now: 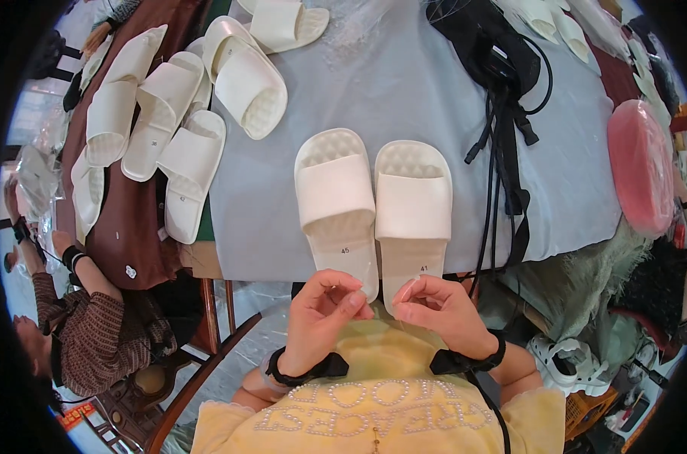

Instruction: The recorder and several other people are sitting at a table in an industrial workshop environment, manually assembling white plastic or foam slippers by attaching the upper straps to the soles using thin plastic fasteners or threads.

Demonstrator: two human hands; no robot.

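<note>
Two white slide slippers lie side by side on the grey-covered table, toes away from me: the left slipper [336, 191] and the right slipper [414, 206]. Their heel ends reach past the table's near edge. My left hand [319, 316] is just at the heel of the left one, thumb and fingertips pinched together. Close to the other heel, my right hand [448, 314] has its fingers curled in a similar pinch. Whatever either pinch holds, if anything, is too small to make out. Dark bands circle both wrists.
More white slippers [196, 178] lie loosely at the left, partly on brown cloth [135, 250]. A black bag with straps and cables [502, 68] rests right of centre. A pink wrapped bundle [640, 170] stands at the right edge. Another person [105, 325] sits at the left.
</note>
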